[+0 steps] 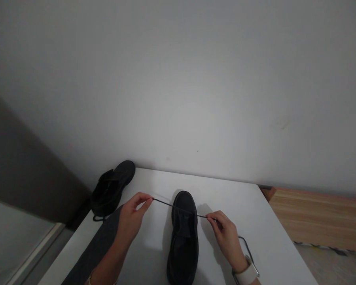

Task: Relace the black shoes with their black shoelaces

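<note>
A black shoe point(183, 253) lies on the white table, its toe pointing toward the wall. A dark shoelace point(163, 202) runs across its front part, stretched out to both sides. My left hand point(132, 215) pinches the lace at the left of the shoe, thumb against fingertips. To the right, my right hand point(225, 233) pinches the other side of the lace. A loose length of lace loops out behind the right wrist, beside a light watch band point(249, 274). A second black shoe point(114, 186) sits at the table's far left corner, a lace hanging near its heel.
The white table point(225, 190) stands against a grey wall point(195, 99). On the right, a wooden board point(317, 217) lies beyond the table edge. At the lower left is a pale panel point(14, 237); a dark grey sleeve or trouser leg point(91, 249) lies beside my left forearm.
</note>
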`<state>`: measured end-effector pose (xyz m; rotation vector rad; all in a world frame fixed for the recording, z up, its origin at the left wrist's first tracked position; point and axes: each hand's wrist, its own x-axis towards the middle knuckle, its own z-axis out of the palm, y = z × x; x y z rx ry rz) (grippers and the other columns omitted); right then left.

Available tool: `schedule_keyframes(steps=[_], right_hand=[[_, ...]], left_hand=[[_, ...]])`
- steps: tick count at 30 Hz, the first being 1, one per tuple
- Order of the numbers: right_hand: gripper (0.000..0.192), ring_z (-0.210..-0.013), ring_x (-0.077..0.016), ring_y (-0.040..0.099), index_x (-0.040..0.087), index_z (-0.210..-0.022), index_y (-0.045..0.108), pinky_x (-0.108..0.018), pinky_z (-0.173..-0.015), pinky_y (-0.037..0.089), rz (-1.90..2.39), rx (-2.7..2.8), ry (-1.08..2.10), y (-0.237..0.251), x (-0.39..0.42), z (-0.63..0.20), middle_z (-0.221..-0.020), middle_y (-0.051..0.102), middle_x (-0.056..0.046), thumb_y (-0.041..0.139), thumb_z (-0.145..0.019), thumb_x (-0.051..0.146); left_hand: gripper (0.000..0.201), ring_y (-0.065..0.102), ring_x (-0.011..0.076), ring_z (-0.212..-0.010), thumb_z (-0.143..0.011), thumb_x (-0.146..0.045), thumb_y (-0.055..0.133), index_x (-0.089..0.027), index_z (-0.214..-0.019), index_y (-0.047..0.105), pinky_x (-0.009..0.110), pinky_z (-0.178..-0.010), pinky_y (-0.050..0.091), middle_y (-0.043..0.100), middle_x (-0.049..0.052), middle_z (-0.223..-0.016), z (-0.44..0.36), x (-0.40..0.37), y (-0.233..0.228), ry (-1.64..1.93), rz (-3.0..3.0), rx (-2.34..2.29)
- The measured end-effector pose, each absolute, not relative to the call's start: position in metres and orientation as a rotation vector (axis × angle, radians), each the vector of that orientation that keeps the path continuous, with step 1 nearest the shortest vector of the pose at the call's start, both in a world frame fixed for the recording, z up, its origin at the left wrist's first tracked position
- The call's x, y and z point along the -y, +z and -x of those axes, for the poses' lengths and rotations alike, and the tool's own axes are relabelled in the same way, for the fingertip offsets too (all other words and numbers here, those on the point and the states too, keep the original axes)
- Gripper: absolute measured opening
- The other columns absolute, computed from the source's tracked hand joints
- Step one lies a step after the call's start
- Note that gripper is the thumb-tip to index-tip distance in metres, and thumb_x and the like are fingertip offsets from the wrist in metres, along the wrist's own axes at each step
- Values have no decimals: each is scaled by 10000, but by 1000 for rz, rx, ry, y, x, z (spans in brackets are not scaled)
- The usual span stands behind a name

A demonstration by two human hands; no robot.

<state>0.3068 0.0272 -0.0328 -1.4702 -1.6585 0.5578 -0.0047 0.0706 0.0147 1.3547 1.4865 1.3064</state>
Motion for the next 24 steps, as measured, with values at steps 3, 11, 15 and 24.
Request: schedule_keyframes(steps=[3,11,15,24], right_hand=[[335,-731,-260,677,213,-863,732,-365,-640,532,1473,1664,561,-34,-28,-308,-814,722,-91,544,-975,467],[275,-1184,-323,598,272,-1177,713,-571,-1052,398,1367,1734,569,3,-33,-290,-1221,711,-112,570,-969,382],[348,-1232,-262,591,298,-1282,639,-465,-1077,426,1124,1625,960,25,-35,-257,-1289,689,-79,629,-947,390],[143,-739,-177,647,228,-868,699,-290,-690,498,1107,1371,1129,11,-56,-233,-783,703,-2,727,-852,368]], left_hand=[[155,676,221,-827,-778,-345,699,-191,-768,689,323,-808,495,717,18,-786,16,-68,13,1318,-1319,-1481],[98,664,204,-825,-818,-292,669,-204,-780,691,311,-812,496,717,9,-786,-17,-57,46,1271,-1391,-1247],[73,647,200,-827,-816,-259,660,-209,-790,708,314,-828,472,714,8,-794,-45,-54,57,1239,-1460,-1116],[206,592,187,-797,-790,-269,667,-192,-978,638,320,-763,462,622,15,-863,-65,-59,16,1120,-1404,-1137]])
